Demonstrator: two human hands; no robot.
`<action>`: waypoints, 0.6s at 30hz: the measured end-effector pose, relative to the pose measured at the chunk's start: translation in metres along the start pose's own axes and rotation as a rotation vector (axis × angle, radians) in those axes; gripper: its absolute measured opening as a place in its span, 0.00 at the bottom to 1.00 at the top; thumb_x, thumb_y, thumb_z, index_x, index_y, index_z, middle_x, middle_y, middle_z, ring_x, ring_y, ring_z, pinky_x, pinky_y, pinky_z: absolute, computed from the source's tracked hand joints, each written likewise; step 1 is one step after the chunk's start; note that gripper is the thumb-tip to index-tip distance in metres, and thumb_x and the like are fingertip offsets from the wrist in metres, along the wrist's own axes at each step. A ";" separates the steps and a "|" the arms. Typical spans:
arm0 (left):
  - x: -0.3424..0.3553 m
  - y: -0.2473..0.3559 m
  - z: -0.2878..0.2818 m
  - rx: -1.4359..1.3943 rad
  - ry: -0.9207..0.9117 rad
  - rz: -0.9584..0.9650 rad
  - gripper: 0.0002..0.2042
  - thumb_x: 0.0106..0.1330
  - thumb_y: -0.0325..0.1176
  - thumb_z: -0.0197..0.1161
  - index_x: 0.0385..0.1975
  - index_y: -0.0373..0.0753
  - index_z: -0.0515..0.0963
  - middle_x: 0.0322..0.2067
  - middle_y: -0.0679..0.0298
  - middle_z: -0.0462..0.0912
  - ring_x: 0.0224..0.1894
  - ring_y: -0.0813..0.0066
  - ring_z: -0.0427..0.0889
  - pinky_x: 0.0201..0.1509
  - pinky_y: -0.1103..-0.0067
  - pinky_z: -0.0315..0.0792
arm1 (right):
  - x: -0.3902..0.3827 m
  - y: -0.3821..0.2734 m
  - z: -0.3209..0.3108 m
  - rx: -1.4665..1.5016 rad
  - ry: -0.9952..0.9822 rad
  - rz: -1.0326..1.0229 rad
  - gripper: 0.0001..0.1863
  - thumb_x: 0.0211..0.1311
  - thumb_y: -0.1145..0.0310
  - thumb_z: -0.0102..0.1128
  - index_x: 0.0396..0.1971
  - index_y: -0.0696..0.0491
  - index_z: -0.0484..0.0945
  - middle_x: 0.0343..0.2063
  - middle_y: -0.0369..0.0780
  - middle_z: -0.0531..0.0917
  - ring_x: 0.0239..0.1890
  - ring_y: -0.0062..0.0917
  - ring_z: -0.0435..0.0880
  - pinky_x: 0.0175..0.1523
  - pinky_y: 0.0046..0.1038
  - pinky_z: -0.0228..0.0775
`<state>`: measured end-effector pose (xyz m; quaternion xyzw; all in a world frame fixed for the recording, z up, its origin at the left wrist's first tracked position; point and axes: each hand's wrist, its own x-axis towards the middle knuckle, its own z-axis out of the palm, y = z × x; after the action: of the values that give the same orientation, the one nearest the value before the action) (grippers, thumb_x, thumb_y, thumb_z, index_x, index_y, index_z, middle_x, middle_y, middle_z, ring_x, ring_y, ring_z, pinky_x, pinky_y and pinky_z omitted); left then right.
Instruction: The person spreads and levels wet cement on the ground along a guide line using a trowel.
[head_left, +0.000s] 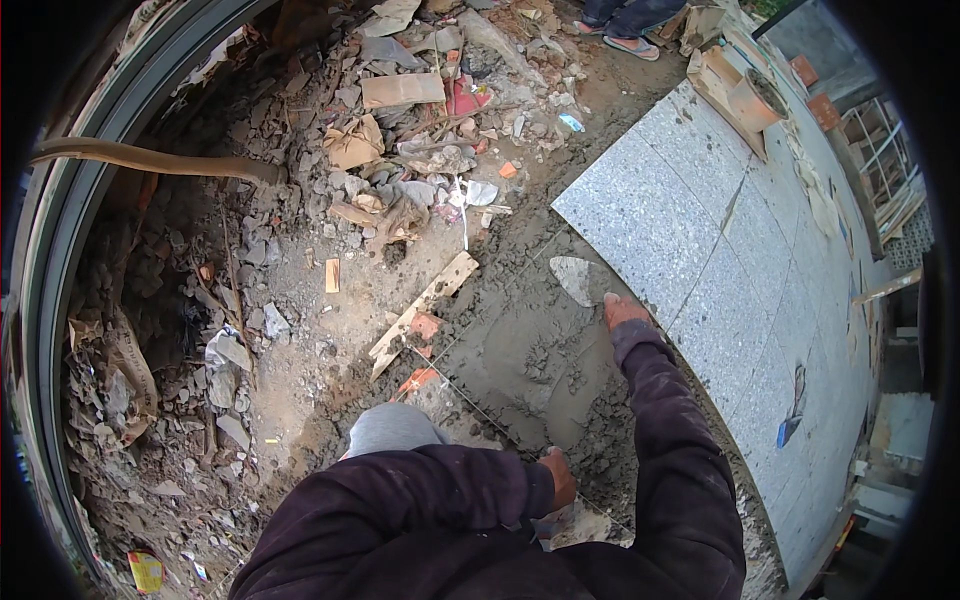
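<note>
Two bare hands counted: one left hand (559, 481), one right hand (626, 311). One trowel (573, 280) seen, one wet mortar patch (535, 350). One pale wooden board (432, 308), one small wood block (332, 276), one brown hose (165, 158), one bucket (756, 101), two sandals (636, 49), one yellow packet (145, 571) also noted.

Upper body and limbs, viewed from above: the right arm (677, 450), in a dark sleeve, extends forward from the lower edge, only slightly bent; the right hand (625, 309) is bare and curled closed, back uppermost, its wrist covered by the cuff; the left arm (400, 495), likewise sleeved, bends sharply and crosses in front of the torso toward the right; the left hand (560, 478), also bare, lies nearer the body, well apart from the other, its fingers largely hidden.
</note>
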<state>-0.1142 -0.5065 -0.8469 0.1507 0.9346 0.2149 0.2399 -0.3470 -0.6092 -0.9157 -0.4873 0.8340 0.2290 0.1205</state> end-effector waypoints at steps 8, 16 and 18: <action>0.005 0.003 0.006 0.001 0.045 -0.086 0.10 0.51 0.34 0.52 0.29 0.38 0.77 0.28 0.62 0.77 0.33 0.63 0.76 0.40 0.65 0.61 | 0.052 -0.011 0.016 0.276 -0.193 0.153 0.23 0.57 0.56 0.31 0.41 0.56 0.69 0.43 0.48 0.70 0.47 0.38 0.68 0.48 0.39 0.60; 0.004 0.009 0.003 -0.027 0.039 0.037 0.10 0.52 0.34 0.51 0.29 0.37 0.76 0.28 0.60 0.77 0.33 0.61 0.75 0.39 0.65 0.61 | 0.068 -0.020 0.021 -0.239 -0.479 -0.530 0.17 0.51 0.67 0.45 0.42 0.56 0.67 0.30 0.46 0.76 0.26 0.34 0.77 0.28 0.37 0.68; 0.012 0.013 0.015 0.015 0.052 0.018 0.11 0.52 0.34 0.51 0.29 0.37 0.76 0.27 0.61 0.77 0.32 0.61 0.75 0.39 0.64 0.62 | 0.028 -0.039 0.028 0.407 -0.505 -0.036 0.20 0.50 0.68 0.47 0.44 0.58 0.63 0.26 0.50 0.75 0.22 0.35 0.77 0.23 0.36 0.67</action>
<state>-0.1144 -0.4860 -0.8571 0.1554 0.9407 0.2137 0.2127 -0.3274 -0.6328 -0.9621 -0.3958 0.7975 0.1690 0.4227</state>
